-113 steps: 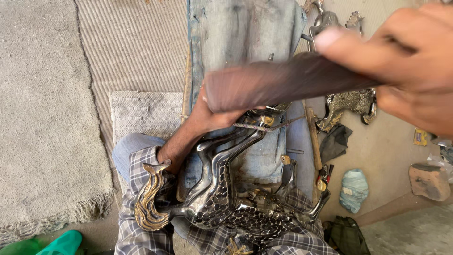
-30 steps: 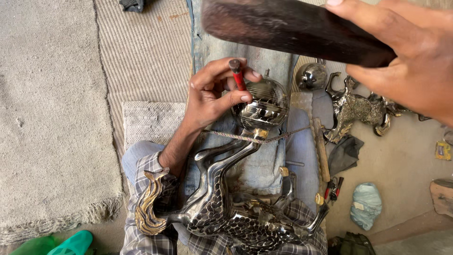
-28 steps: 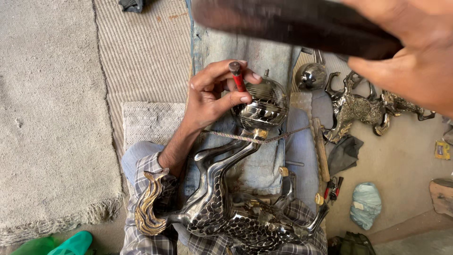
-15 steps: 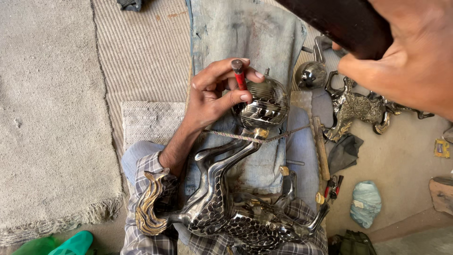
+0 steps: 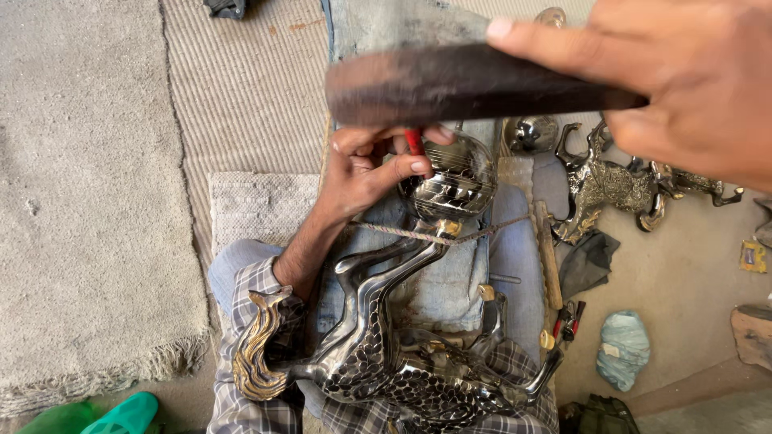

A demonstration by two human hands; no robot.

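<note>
Our right hand (image 5: 683,80) is wrapped around a dark wooden block (image 5: 474,84), held high and close to the camera, well clear of the work below. Our left hand (image 5: 370,169) pinches a red-handled tool (image 5: 414,143) against the round metal ball (image 5: 450,181) on the denim cloth (image 5: 434,281) over our lap. A metal horse figure (image 5: 386,354) lies across our knees, and another horse figure (image 5: 619,189) sits just off the cloth's right edge.

Two metal horse figures (image 5: 386,362) (image 5: 611,189), two hands (image 5: 366,173) (image 5: 683,80), one dark bar (image 5: 466,84)
</note>
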